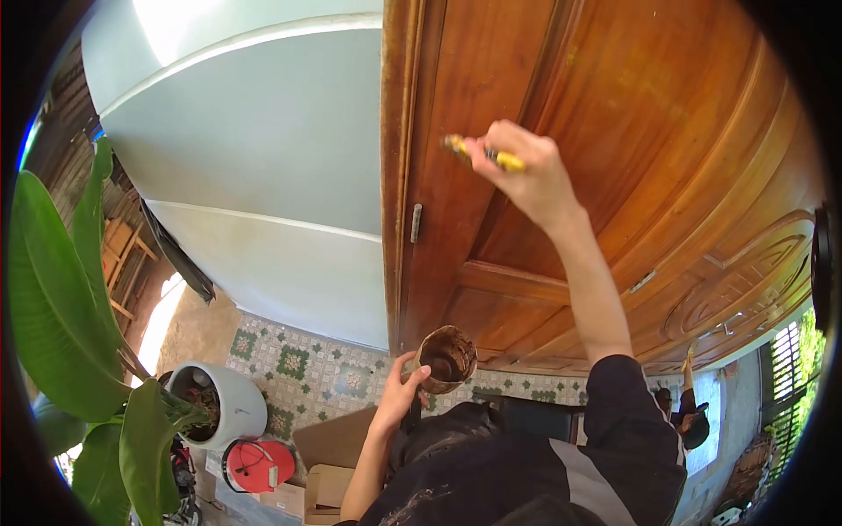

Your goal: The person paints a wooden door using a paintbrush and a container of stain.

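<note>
My right hand (pixel 526 171) is raised against the wooden door (pixel 517 70), its fingers wrapped round a paintbrush (pixel 509 160) with a yellow handle. The brush's dark bristle end points left, over the door's reddish-brown left stile. Lower down, my left hand (pixel 402 394) grips a round cup (pixel 448 358) by its side, thumb at the rim. Brown residue coats the inside of the cup, and its mouth tilts up toward me. A metal hinge (pixel 416 223) sits on the door's left edge, below the brush.
Left of the door is a pale grey-blue wall (pixel 263 123). A large-leaved plant (pixel 66 298) grows from a white pot (pixel 243 405), beside a red bucket (pixel 261 465) and cardboard (pixel 329 491). Patterned tiles (pixel 351 379) cover the floor. Another person (pixel 693 421) reaches up at the door's far right.
</note>
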Motion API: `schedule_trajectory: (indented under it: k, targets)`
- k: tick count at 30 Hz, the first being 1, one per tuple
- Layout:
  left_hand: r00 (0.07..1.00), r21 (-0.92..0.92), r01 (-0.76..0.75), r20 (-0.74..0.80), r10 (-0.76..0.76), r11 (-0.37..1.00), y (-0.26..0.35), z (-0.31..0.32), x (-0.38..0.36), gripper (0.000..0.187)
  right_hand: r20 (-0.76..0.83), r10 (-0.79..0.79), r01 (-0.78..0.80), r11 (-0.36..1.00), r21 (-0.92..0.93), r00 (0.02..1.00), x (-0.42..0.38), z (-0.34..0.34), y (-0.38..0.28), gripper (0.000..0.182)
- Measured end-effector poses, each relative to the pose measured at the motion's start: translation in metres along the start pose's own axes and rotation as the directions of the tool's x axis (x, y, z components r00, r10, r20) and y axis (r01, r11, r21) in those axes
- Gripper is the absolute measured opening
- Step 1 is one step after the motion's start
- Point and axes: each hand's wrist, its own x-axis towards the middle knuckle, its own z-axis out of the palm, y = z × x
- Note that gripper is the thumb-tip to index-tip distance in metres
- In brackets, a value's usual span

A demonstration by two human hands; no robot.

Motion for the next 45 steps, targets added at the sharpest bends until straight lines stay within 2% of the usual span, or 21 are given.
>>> schedule_trajectory:
  k: [2,3,5,6,8,10,12,14,18,19,22,24,26,28,29,30,32,35,36,40,45]
  targets:
    - [1.0,-0.004,-0.003,0.006,0.003,1.0,-0.001,0.002,0.001,0.065,-0.139,-0.215,0.21,0.977,-0.049,0.967,0.037,-0.011,0.0,0.022]
    - [1.0,0.005,-0.008,0.016,0.008,1.0,-0.002,0.003,0.001,0.063,-0.215,-0.268,0.25,0.962,-0.109,0.939,0.055,-0.019,-0.005,0.022]
    - [1.0,0.014,-0.009,0.022,0.009,1.0,-0.007,0.004,-0.001,0.061,-0.355,-0.364,0.271,0.919,-0.286,0.861,0.082,-0.031,-0.009,0.022]
    - [0.999,0.003,-0.017,0.031,0.017,1.0,-0.011,0.004,-0.001,0.062,-0.402,-0.384,0.209,0.886,-0.414,0.831,0.091,-0.031,-0.013,0.021]
    - [0.999,-0.014,-0.039,0.033,0.039,0.999,-0.015,0.007,0.003,0.064,-0.418,-0.463,0.269,0.855,-0.445,0.782,0.095,-0.012,0.0,0.015]
    - [0.999,-0.045,-0.041,0.016,0.042,0.998,-0.02,0.008,0.001,0.063,-0.284,-0.357,0.184,0.85,-0.493,0.89,0.06,0.022,-0.006,0.014]
    - [0.999,-0.059,-0.044,0.004,0.045,0.997,-0.021,0.007,-0.005,0.063,-0.182,-0.304,0.215,0.895,-0.391,0.935,0.013,0.053,-0.018,0.016]
    - [0.998,-0.082,-0.055,-0.016,0.054,0.995,-0.021,0.006,-0.01,0.062,-0.089,-0.292,0.251,0.915,-0.317,0.952,-0.037,0.079,-0.028,0.014]
    - [0.995,-0.078,-0.073,-0.072,0.067,0.994,-0.025,-0.005,-0.02,0.063,0.279,-0.131,0.181,0.97,-0.162,0.951,-0.114,0.116,-0.038,0.017]
    - [0.995,-0.075,-0.065,-0.075,0.06,0.995,-0.026,-0.008,-0.022,0.063,0.295,-0.143,0.204,0.96,-0.191,0.945,-0.113,0.117,-0.038,0.016]
    - [0.994,-0.079,-0.057,-0.097,0.05,0.995,-0.021,-0.011,-0.029,0.064,0.28,-0.167,0.199,0.976,-0.09,0.945,-0.063,0.085,-0.041,0.014]
    - [0.993,-0.082,-0.056,-0.109,0.047,0.995,-0.024,-0.012,-0.027,0.064,0.265,-0.097,0.139,0.979,-0.147,0.959,-0.013,0.06,-0.031,0.01]
    - [0.989,-0.069,-0.08,-0.133,0.071,0.994,-0.02,-0.012,-0.029,0.064,0.034,-0.121,0.118,0.99,0.072,0.992,0.04,0.033,-0.015,0.011]
    - [0.986,-0.076,-0.087,-0.15,0.075,0.993,-0.023,-0.012,-0.03,0.064,-0.072,0.146,-0.119,0.95,0.289,0.987,0.078,0.008,-0.01,0.016]
    - [0.985,-0.08,-0.103,-0.15,0.09,0.991,-0.027,-0.012,-0.03,0.063,-0.228,0.159,-0.08,0.943,0.322,0.961,0.091,-0.002,-0.013,0.016]
    - [0.983,-0.087,-0.119,-0.15,0.105,0.989,-0.03,-0.012,-0.03,0.063,-0.404,0.0,0.093,0.973,0.21,0.915,0.103,-0.01,-0.018,0.015]
    - [0.981,-0.122,-0.122,-0.163,0.102,0.985,-0.035,-0.01,-0.033,0.062,-0.532,-0.259,0.187,0.965,-0.186,0.806,0.118,-0.023,-0.03,0.017]
    - [0.979,-0.142,-0.103,-0.189,0.075,0.985,-0.042,-0.01,-0.038,0.061,-0.484,-0.366,0.226,0.919,-0.323,0.795,0.101,-0.006,-0.014,0.014]
    - [0.978,-0.157,-0.089,-0.201,0.056,0.984,-0.046,-0.011,-0.04,0.061,-0.485,-0.296,0.173,0.944,-0.282,0.823,0.085,0.012,-0.008,0.016]
    - [0.972,-0.2,-0.067,-0.235,0.019,0.977,-0.058,-0.019,-0.051,0.061,-0.396,-0.271,0.09,0.904,-0.418,0.877,0.002,0.074,-0.008,0.016]
    - [0.954,-0.204,-0.087,-0.299,0.023,0.975,-0.064,-0.028,-0.062,0.061,-0.273,-0.062,-0.014,0.963,-0.269,0.96,-0.1,0.112,-0.039,0.016]
